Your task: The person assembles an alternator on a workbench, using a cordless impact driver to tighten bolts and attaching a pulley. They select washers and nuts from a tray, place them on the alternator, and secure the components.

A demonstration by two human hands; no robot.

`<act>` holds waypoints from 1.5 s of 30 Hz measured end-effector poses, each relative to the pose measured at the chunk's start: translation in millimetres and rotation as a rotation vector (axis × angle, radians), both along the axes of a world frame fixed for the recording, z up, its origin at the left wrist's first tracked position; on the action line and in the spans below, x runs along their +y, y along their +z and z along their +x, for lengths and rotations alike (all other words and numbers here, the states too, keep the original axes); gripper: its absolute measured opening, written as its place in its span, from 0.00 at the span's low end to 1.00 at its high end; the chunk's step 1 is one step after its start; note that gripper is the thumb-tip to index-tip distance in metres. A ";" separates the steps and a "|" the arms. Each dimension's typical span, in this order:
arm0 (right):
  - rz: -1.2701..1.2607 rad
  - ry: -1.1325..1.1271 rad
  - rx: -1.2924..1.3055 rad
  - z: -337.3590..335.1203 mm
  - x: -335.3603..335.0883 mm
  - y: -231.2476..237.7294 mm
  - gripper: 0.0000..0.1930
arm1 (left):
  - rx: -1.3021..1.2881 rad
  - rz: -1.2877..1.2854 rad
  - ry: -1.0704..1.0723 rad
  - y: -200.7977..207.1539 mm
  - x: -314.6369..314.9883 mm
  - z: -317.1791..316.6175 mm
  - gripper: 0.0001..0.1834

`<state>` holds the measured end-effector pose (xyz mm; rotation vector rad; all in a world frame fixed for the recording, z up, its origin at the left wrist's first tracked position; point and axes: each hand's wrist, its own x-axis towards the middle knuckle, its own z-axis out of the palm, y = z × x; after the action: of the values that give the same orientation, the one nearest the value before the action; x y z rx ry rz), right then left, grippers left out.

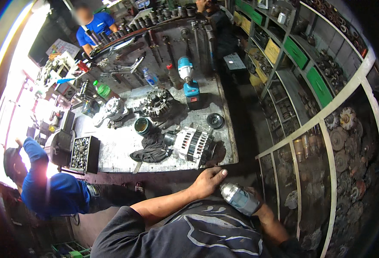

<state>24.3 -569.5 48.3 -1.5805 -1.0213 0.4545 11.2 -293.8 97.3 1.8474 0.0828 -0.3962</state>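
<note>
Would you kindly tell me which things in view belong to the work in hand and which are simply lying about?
Seemingly part of the work:
grey power tool, held
silver alternator, at the bench's near edge

Seemingly just lying about:
teal cordless tool
green-capped bottle
red-capped bottle
box of small metal parts

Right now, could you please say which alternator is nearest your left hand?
The silver alternator near the bench's front edge, beside the dark cloth; the others sit farther back.
</note>
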 end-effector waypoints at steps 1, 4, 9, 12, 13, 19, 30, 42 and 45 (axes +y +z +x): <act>-0.011 -0.076 -0.237 3.3 5.0 5.5 0.31 | -0.012 -0.064 0.033 0.6 0.2 0.4 0.29; -0.003 -0.085 0.075 9.1 16.3 15.7 0.29 | 0.040 -0.165 0.051 -3.2 4.4 7.9 0.28; -0.022 -0.119 0.142 11.3 27.1 -2.1 0.28 | 0.235 -0.283 -0.094 -12.1 23.7 36.3 0.25; -0.026 -0.157 -0.216 28.1 27.6 -27.3 0.30 | 0.157 0.011 -0.054 -2.5 25.7 50.0 0.25; 0.001 -0.143 -0.109 36.2 30.3 -37.2 0.31 | 0.000 0.084 -0.059 2.0 23.8 55.7 0.25; 0.371 -0.259 0.945 64.5 29.9 -91.7 0.31 | -0.624 0.767 -0.530 13.3 26.2 90.1 0.45; 0.445 -0.065 1.138 81.8 61.2 -153.8 0.25 | -0.508 1.286 -0.447 -6.2 22.8 109.3 0.39; 0.482 -0.096 1.251 54.9 70.7 -162.1 0.19 | -0.516 1.229 -0.520 -8.6 27.5 112.5 0.38; 0.492 -0.103 1.271 51.2 77.1 -156.7 0.19 | -0.518 1.281 -0.538 -12.0 30.2 112.1 0.36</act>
<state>75.5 -492.4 -108.4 -0.6298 -0.0337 0.8810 123.3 -263.7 85.4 3.1920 -0.6782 -0.2005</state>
